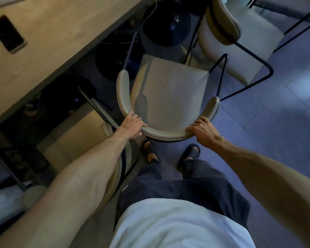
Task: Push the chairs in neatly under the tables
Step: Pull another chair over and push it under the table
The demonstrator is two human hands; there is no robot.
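The table (48, 38) runs along the upper left; a phone (8, 34) lies on it. The centre chair (170, 93) stands right of the table edge (seat outside the tabletop). A second chair (240, 38) stands beyond it, to the right. The left hand (132, 125) and right hand (202, 130) grip the centre chair's backrest.

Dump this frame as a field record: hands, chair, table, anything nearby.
left hand: grips backrest, left of centre
right hand: grips backrest, right of centre
chair: seat out in the open, not under table
table: upper left, phone lying on it
second chair: upper right, also out from the table
task state: push not yet done
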